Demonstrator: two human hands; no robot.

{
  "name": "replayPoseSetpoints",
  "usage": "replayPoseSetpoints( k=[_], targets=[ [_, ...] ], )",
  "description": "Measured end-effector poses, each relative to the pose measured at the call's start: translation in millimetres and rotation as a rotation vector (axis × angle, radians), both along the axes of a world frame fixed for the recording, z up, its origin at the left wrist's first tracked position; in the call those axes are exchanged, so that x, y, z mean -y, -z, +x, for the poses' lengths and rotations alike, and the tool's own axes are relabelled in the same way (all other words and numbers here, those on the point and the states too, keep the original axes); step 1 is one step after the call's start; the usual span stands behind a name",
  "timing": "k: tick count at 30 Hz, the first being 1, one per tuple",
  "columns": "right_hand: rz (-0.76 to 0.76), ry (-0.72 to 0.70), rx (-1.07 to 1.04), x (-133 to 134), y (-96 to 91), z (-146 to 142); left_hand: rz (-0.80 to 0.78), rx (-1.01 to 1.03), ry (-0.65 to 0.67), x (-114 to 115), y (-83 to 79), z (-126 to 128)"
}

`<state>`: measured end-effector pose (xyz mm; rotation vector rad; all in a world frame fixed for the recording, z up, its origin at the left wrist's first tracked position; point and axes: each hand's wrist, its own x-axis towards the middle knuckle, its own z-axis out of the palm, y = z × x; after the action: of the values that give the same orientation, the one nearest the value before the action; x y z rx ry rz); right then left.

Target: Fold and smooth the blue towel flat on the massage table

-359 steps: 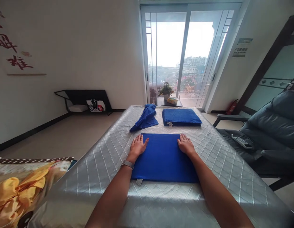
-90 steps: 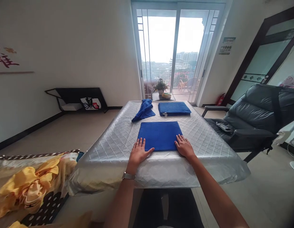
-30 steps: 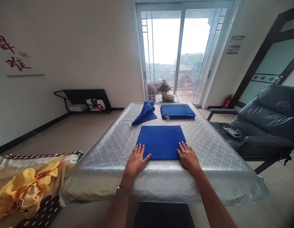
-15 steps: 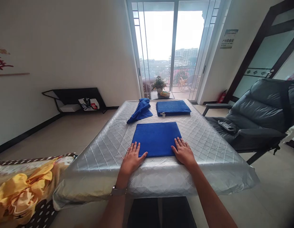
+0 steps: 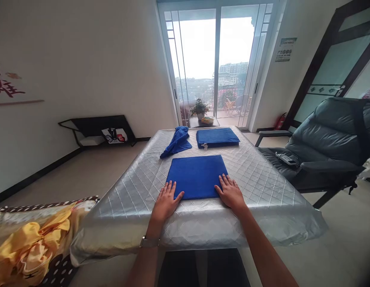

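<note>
A folded blue towel (image 5: 198,175) lies flat and square near the front of the table, which has a silver quilted cover (image 5: 256,183). My left hand (image 5: 167,201) rests open on the towel's near left corner, its fingers spread. On the near right corner my right hand (image 5: 231,193) lies open and flat, fingers apart. Neither hand grips the cloth. Behind this towel sits a folded blue towel stack (image 5: 217,136) with a white tag at its front edge. A crumpled blue cloth (image 5: 176,142) lies to the left of the stack.
A dark padded armchair (image 5: 328,139) with a device (image 5: 286,158) on its seat stands at the right. Yellow cloth (image 5: 32,243) lies at lower left. Beyond the table's far edge are a potted plant (image 5: 200,107) and a sliding glass door (image 5: 216,59).
The camera view has shifted slightly. Both hands stay in nearly the same place on the towel, and the cloths have not visibly moved.
</note>
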<state>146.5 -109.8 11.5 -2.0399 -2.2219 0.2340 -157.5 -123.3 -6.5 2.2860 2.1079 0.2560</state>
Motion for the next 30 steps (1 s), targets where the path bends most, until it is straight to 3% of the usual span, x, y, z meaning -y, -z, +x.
replayPoseSetpoints(
  k=[8, 11, 18, 22, 26, 30],
  targets=[
    [0.042, -0.007, 0.001, -1.2, 4.7, -0.6, 0.293, -0.075, 0.011, 12.6, -14.9, 6.6],
    [0.052, -0.012, -0.002, -1.5, 5.8, -1.0, 0.287, -0.064, 0.081, 12.9, -22.1, 22.2],
    [0.067, -0.028, 0.031, -1.1, 6.9, 1.2, 0.165, 0.049, 0.509, -14.5, -28.7, 128.8],
    [0.052, -0.048, 0.051, -0.8, 6.5, 2.9, 0.036, 0.036, 0.562, -33.3, -21.8, 164.1],
    [0.044, -0.029, 0.032, -1.6, 5.0, 1.0, -0.051, 0.02, 0.435, -38.2, -12.3, 143.7],
    [0.039, -0.011, 0.013, -2.4, 4.7, -0.6, -0.08, -0.011, 0.262, -34.5, -6.8, 85.2]
  ],
)
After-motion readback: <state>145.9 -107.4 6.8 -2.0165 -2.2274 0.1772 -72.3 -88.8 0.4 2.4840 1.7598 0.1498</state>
